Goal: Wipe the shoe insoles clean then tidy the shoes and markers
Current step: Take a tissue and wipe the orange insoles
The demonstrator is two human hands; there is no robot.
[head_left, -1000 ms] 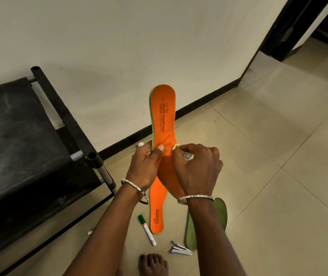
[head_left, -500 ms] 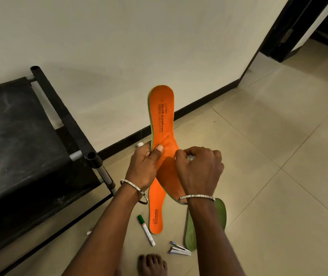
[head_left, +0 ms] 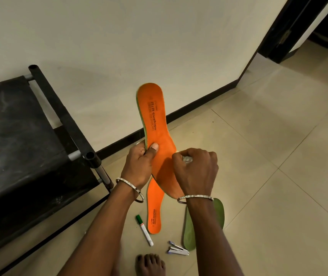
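My left hand (head_left: 139,166) grips an orange insole (head_left: 155,120) with a green underside at its left edge, thumb on the orange face, holding it up with the heel end away from me. My right hand (head_left: 196,170) is closed on a small pale wipe (head_left: 187,158) pressed against the insole's right side. A second orange insole (head_left: 154,208) lies on the floor below my hands. To its right lies a green insole (head_left: 191,234), underside up, partly hidden by my right forearm. A white marker with a green cap (head_left: 144,230) lies on the tiles left of the floor insole.
A black metal-framed bench (head_left: 19,148) stands at the left against the wall. A small stapler (head_left: 178,251) lies on the floor near my bare foot (head_left: 151,264). Beige tiles stretch to the right toward a dark door frame (head_left: 290,26).
My right hand has shifted slightly along the insole with the wipe. The left hand keeps its hold and the held insole has tilted a little.
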